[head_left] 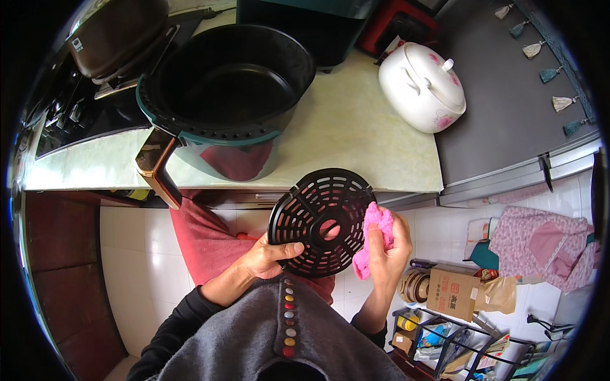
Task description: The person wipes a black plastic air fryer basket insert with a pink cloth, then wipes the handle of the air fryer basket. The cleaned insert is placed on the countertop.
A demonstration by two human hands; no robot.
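My left hand (267,257) grips the lower left rim of a round black slotted air fryer tray (305,214), thumb on top. The tray is held in front of my body, off the counter's front edge. In my right hand (393,243) is a bunched pink cloth (371,238), pressed against the tray's right rim. Behind the tray, on the counter, stands a black air fryer basket (238,95) with a green rim and a copper-toned handle (155,162) pointing toward me. Its inside shows no contents.
A white lidded ceramic pot (419,90) with pink flowers stands on the light green countertop (352,128). A dark pan (119,38) rests over the black stove (90,114) at left. At lower right are a cardboard box (452,293) and a black wire rack (457,338).
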